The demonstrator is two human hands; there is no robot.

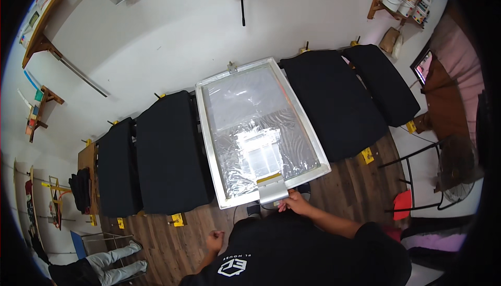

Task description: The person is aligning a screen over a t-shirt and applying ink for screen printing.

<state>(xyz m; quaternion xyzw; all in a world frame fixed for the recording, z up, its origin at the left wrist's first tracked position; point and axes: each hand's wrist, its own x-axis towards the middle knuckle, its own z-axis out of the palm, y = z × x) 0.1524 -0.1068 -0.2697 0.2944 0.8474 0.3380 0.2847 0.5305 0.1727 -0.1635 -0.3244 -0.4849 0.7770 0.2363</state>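
Note:
A large screen printing frame [308,122] with a pale metal rim lies over the middle of a row of black boards. Its mesh [245,98] is covered by wrinkled, glossy clear film that reflects the light. Across the frame's near edge rests a silver metal holder [273,192] with a yellow strip along its far side. My right hand [294,203] has its fingers closed at the near right corner of this holder. Below the frame's near left corner is my left hand [214,240], apart from the frame, with fingers curled; whether anything is in them does not show.
Black-covered boards [169,153] stand left and right [334,103] of the frame, with yellow clamps [178,219] at their ends. At lower left is another person [112,262]. A fan [459,171] and black metal stand are on the right. Shelves [401,14] line the wall.

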